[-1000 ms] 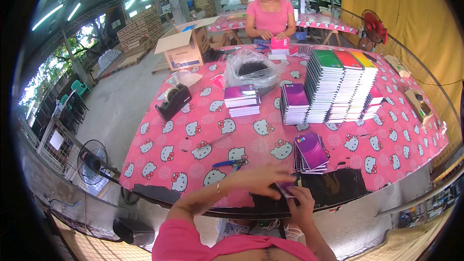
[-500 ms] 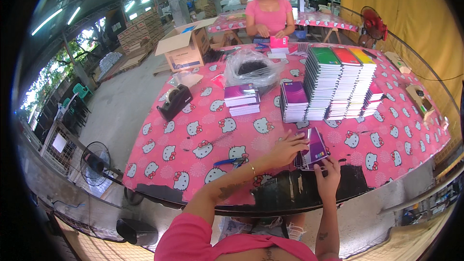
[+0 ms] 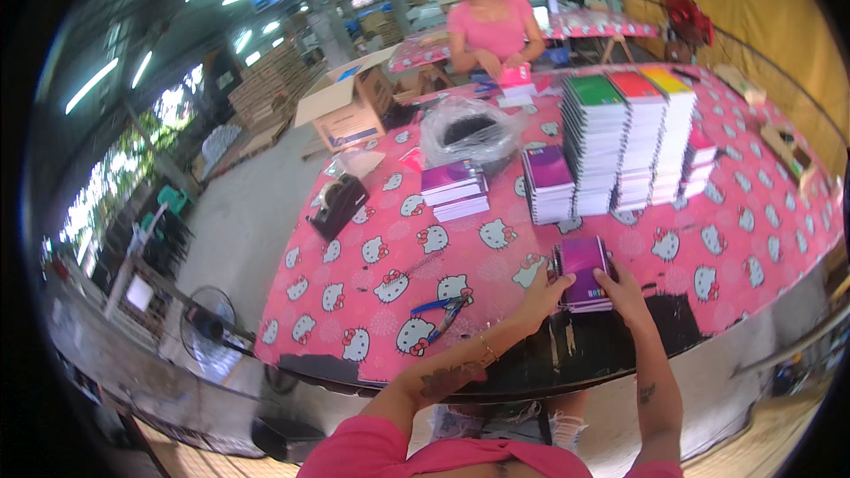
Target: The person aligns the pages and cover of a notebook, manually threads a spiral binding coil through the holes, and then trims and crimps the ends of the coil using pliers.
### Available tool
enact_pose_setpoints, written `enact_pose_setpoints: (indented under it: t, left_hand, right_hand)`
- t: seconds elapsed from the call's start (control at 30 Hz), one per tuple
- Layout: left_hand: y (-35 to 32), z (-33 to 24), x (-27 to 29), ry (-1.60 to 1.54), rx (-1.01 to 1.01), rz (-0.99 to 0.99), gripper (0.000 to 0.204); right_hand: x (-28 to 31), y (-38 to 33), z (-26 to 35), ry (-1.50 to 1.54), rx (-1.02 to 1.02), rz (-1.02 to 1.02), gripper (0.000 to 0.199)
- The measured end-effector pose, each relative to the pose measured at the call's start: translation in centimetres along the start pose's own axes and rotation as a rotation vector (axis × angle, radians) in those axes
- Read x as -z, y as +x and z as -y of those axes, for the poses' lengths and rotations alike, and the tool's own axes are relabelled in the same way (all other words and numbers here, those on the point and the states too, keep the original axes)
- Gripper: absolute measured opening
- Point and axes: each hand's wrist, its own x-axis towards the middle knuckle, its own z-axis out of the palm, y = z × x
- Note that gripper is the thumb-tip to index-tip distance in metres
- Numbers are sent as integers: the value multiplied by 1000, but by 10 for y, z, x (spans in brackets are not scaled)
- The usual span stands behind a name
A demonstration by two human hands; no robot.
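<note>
Head view: both hands rest on a small stack of purple-covered spiral notebooks (image 3: 583, 273) lying flat near the front edge of the pink cartoon-print tablecloth (image 3: 372, 283). Left hand (image 3: 542, 288) presses its fingers against the stack's left side; right hand (image 3: 622, 290) grasps the lower right corner. Likely light but loose, the stiff glossy covers could slide; squeezing both long edges seems safest. Blue pens (image 3: 443, 310) lie near.

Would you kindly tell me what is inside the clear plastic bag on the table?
Something dark shows through the clear plastic bag, sitting low inside. The crinkled, glaring plastic hides what it is.
</note>
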Motion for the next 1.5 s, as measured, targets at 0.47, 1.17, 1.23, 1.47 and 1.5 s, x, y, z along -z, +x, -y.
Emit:
enact_pose_setpoints:
  t: [0.47, 1.17, 1.23, 1.47, 1.5]
  left_hand:
    - [-28, 36, 14, 241, -148, 18, 70]
    - [-15, -19, -21, 10, 125, 233, 78]
    - [-36, -27, -28, 36, -26, 263, 81]
    - [-71, -17, -4, 265, -350, 579, 99]
    - [-73, -1, -2, 250, -352, 584, 99]
  right_hand:
    - [-17, -75, 21, 127, 68, -132, 90]
    - [-28, -69, 1, 541, 280, -194, 94]
    - [-13, -83, 20, 620, 227, -66, 98]
    - [-16, -148, 23, 499, 408, -102, 107]
    - [-20, -153, 29, 538, 438, -122, 105]
